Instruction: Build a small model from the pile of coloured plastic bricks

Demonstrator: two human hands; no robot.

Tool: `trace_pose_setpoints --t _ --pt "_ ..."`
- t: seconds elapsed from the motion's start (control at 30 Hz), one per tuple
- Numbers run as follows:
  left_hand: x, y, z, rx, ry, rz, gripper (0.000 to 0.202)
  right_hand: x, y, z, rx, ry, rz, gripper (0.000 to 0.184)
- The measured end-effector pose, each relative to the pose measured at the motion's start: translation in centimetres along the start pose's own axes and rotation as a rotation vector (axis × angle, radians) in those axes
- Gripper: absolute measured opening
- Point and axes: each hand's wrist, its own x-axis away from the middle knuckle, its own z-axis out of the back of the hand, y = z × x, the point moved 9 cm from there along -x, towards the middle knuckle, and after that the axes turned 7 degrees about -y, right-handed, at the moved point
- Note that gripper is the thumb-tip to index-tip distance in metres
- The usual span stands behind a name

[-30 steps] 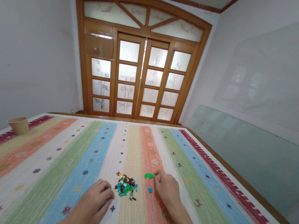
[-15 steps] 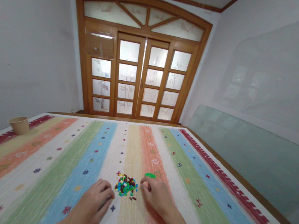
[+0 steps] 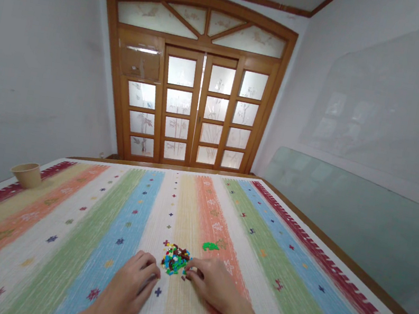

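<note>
A pile of small building bricks, in green, blue, brown, yellow and white, lies on the striped cloth between my hands. Just left of it and nearer to me, my left hand rests on the cloth with its fingers curled in; whatever is under them is hidden. My right hand reaches the pile's right edge, thumb and fingertips drawn together in a pinch. Anything between those fingertips is too small to make out. Beyond my right hand, a small group of green bricks lies apart from the pile.
The striped tablecloth covers a wide table. A beige paper cup stands at the far left. A pale green board leans along the right wall, and a wooden door with glass panes closes the far side.
My right hand has moved left and towards me, from beside the green bricks to the edge of the pile, uncovering the green bricks. The left hand has stayed where it was.
</note>
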Motion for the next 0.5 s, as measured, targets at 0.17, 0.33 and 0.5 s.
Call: trace_pose_setpoints --t 0.17,0.33,0.5 --pt "0.08 -0.2 -0.4 -0.015 -0.03 0.008 0.017 -0.09 0.43 -0.48 0.006 0.017 0.008 0.021" --pt "0.14 -0.28 -0.39 -0.016 -0.024 0.006 0.016 -0.14 0.69 -0.78 0.022 0.015 -0.001 0.021" --pt "0.12 -0.25 -0.37 -0.02 -0.017 0.001 0.015 -0.16 0.63 -0.71 0.03 0.021 -0.002 0.021"
